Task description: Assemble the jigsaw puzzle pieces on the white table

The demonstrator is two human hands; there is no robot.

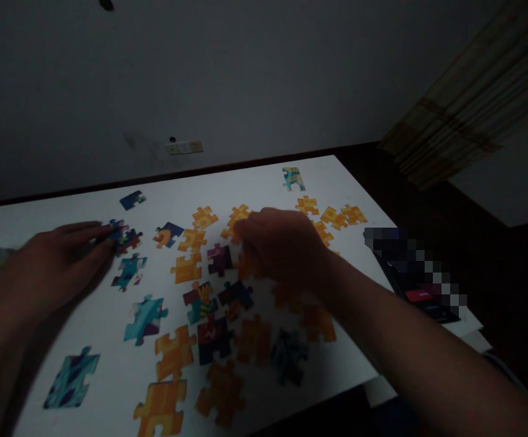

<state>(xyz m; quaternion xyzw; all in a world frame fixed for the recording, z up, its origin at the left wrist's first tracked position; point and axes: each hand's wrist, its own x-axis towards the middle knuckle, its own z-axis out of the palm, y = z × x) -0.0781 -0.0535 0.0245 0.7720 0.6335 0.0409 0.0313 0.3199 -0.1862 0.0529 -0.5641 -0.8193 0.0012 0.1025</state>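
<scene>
My left hand (59,261) reaches in from the left, thumb and fingertips closed at the edge of a dark purple puzzle piece (119,230). A dark red and purple piece (128,241) adjoins it. My right hand (282,243) is curled in a pinch at a yellow puzzle piece (238,218) near the table's middle; its fingertips are partly hidden. Between the hands lie a blue piece with an orange curve (168,234), a purple piece (219,259) and another yellow piece (186,267). Below my left hand sits a teal piece (130,271).
More loose pieces are spread over the white table (95,328), among them a teal-and-yellow one (294,179) at the back. A dark printed item (409,273), partly pixelated, lies along the right edge. Behind are a wall with sockets (184,147) and a curtain (455,103).
</scene>
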